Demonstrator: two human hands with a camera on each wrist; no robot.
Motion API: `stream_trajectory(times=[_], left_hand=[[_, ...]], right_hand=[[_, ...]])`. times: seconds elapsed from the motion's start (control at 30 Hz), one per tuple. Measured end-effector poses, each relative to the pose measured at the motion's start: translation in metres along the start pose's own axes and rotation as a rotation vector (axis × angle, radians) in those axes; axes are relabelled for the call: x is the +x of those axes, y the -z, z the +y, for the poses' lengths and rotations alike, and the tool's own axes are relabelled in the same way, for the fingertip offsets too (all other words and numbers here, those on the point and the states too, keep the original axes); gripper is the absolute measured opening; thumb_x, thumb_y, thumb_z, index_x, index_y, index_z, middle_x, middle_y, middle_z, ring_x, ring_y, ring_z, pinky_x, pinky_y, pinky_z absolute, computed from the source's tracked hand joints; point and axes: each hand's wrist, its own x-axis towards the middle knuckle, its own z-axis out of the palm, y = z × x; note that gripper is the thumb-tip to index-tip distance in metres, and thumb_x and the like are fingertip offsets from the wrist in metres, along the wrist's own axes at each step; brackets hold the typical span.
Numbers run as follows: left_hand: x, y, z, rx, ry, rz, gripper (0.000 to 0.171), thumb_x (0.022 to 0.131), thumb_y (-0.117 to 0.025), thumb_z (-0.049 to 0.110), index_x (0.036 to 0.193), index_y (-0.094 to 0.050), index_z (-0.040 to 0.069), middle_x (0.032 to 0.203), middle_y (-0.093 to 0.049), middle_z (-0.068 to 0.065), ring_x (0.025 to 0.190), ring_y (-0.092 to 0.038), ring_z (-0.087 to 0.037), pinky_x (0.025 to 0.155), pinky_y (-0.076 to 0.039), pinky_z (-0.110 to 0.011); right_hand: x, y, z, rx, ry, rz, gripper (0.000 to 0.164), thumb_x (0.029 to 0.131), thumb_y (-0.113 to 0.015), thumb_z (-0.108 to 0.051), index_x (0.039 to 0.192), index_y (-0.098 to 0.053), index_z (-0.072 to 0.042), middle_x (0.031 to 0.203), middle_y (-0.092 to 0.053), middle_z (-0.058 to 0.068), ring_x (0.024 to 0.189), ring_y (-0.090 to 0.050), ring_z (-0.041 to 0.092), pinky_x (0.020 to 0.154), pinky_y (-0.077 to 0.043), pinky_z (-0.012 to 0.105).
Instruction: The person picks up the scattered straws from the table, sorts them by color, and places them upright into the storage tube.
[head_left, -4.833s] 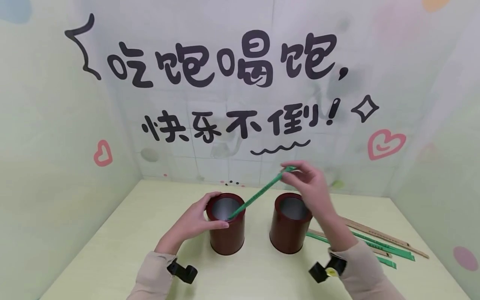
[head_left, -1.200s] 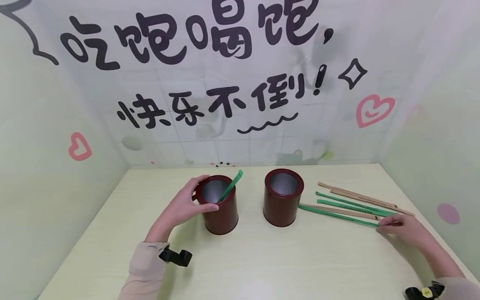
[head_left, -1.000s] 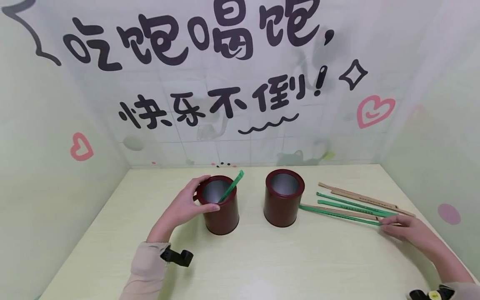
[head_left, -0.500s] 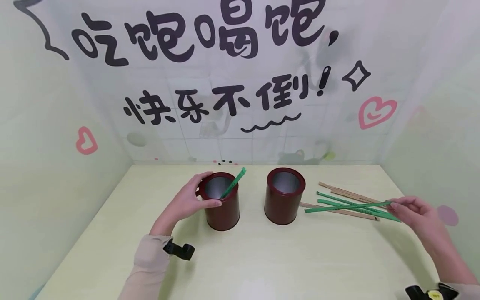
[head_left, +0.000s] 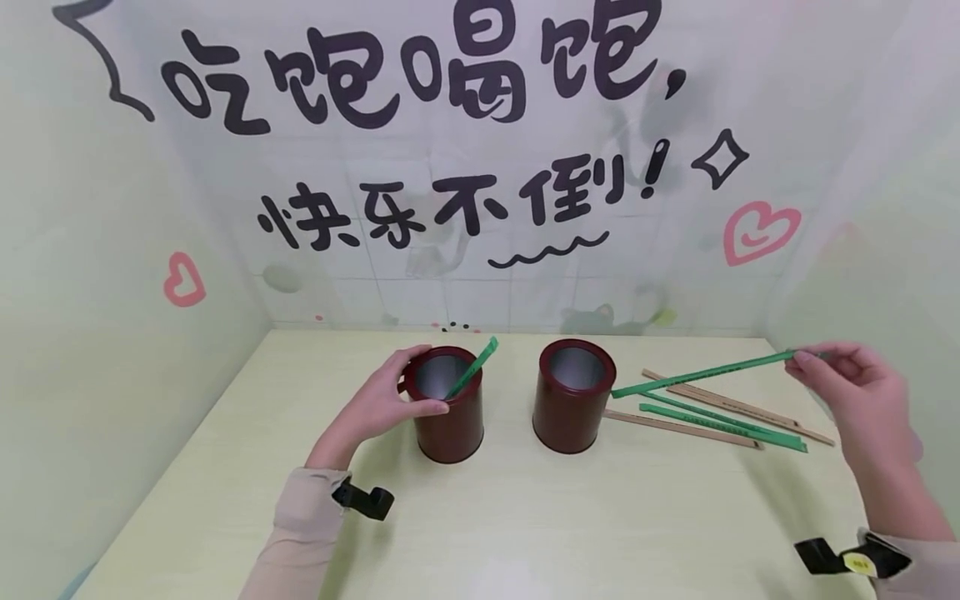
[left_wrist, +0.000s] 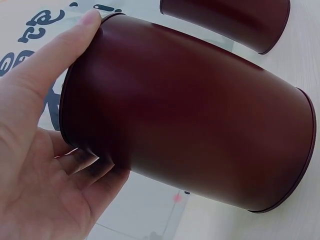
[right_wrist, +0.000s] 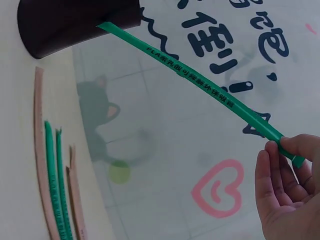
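Note:
My left hand (head_left: 375,406) holds the left dark red canister (head_left: 450,432) at its rim, thumb on the near side and fingers behind. One green wrapped straw (head_left: 483,357) leans inside that canister, its top sticking out over the rim. Over at the right, my right hand (head_left: 862,392) pinches another green wrapped straw (right_wrist: 200,86) by one end, raised above the table. Its free end points left and overlaps the edge of the second dark red canister (head_left: 572,417) in the head view. That canister stands upright with an open top, and no straw shows in it.
Below the right hand, several wrapped straws lie on the pale table (head_left: 495,533): green ones (head_left: 738,427) between brown ones (head_left: 690,430). Behind the canisters rises a printed back wall (head_left: 450,300), with side walls left and right.
The right hand let go of one green straw in the left canister, moved right, took another from the table and lifted it. The left hand kept hold of its canister.

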Motion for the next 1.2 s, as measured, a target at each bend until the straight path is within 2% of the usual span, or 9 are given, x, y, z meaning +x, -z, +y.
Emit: stream_trajectory(times=[0.23,0.47,0.6,0.7,1.0,1.2], left_hand=[[0.0,0.0,0.004,0.002,0.0,-0.006,0.092,0.078,-0.085,0.035,0.152,-0.036,0.011,0.152,-0.042,-0.014,0.132,-0.049,-0.035,0.108,-0.046,-0.052],[0.004,0.003,0.007,0.028,0.0,-0.005,0.092,0.079,-0.085,0.036,0.152,-0.035,0.012,0.151,-0.043,-0.013,0.131,-0.051,-0.034,0.107,-0.047,-0.051],[0.006,0.004,0.007,0.026,-0.001,-0.007,0.092,0.079,-0.085,0.036,0.152,-0.036,0.012,0.15,-0.043,-0.012,0.13,-0.051,-0.034,0.106,-0.047,-0.051],[0.006,0.003,0.006,0.026,0.001,-0.006,0.091,0.078,-0.085,0.037,0.152,-0.036,0.012,0.15,-0.043,-0.012,0.13,-0.051,-0.033,0.106,-0.048,-0.051],[0.002,0.001,0.002,0.005,0.005,0.001,0.091,0.077,-0.086,0.035,0.151,-0.038,0.013,0.15,-0.044,-0.012,0.13,-0.051,-0.031,0.107,-0.046,-0.05],[0.001,0.001,0.001,-0.002,0.014,0.003,0.09,0.078,-0.086,0.036,0.15,-0.038,0.011,0.148,-0.045,-0.013,0.128,-0.051,-0.032,0.105,-0.047,-0.052]], right_hand=[[0.019,-0.023,-0.027,-0.017,0.088,0.04,0.012,0.087,-0.065,0.014,0.094,-0.067,0.004,0.081,-0.075,0.006,0.073,-0.075,0.012,0.072,-0.059,0.02],[0.033,-0.061,-0.04,0.097,0.113,0.035,0.013,0.085,-0.065,0.016,0.094,-0.066,0.008,0.082,-0.075,0.01,0.07,-0.074,0.017,0.072,-0.06,0.024],[0.039,-0.091,-0.036,0.146,0.089,-0.022,0.014,0.086,-0.064,0.016,0.096,-0.067,0.007,0.085,-0.076,0.011,0.071,-0.074,0.018,0.073,-0.06,0.026],[0.041,-0.115,-0.031,0.143,0.081,-0.075,0.013,0.086,-0.066,0.014,0.096,-0.067,0.006,0.085,-0.076,0.01,0.072,-0.074,0.018,0.074,-0.06,0.026],[0.035,-0.179,-0.008,0.005,0.087,-0.189,0.012,0.088,-0.069,0.008,0.093,-0.068,-0.003,0.084,-0.075,0.002,0.075,-0.073,0.012,0.076,-0.06,0.022],[0.029,-0.209,0.007,-0.094,0.105,-0.22,0.011,0.088,-0.07,0.003,0.093,-0.067,-0.007,0.083,-0.074,-0.003,0.073,-0.072,0.008,0.078,-0.059,0.02]])
